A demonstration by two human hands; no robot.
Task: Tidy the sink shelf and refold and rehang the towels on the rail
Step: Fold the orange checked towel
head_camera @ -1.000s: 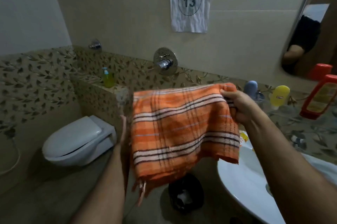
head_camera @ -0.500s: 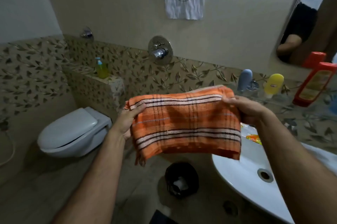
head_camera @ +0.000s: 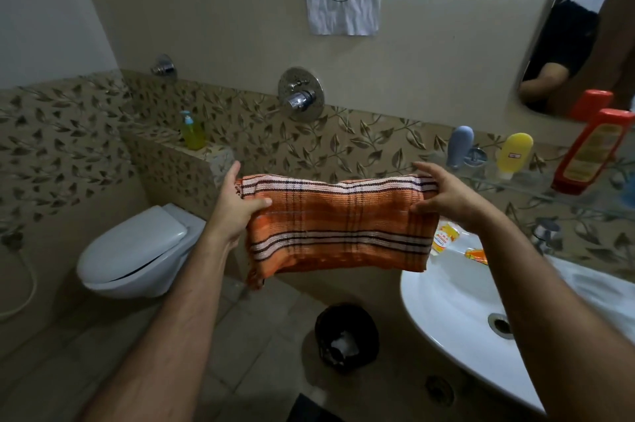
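- We hold one orange striped towel stretched between our two hands, over the floor between toilet and sink.
- Our left hand pinches the towel's left end, thumb in front, fingers behind; our right hand pinches the right end the same way.
- The towel's long axis runs level from one grip to the other, its folded body hanging below both.
- No rail shows; we cannot tell which way it lies from either grip, nor which hand is nearer.
- Just past our right grip, a glass shelf carries three bottles we can count: one grey, one yellow, one red.
- One green soap bottle stands on the ledge beyond our left grip.
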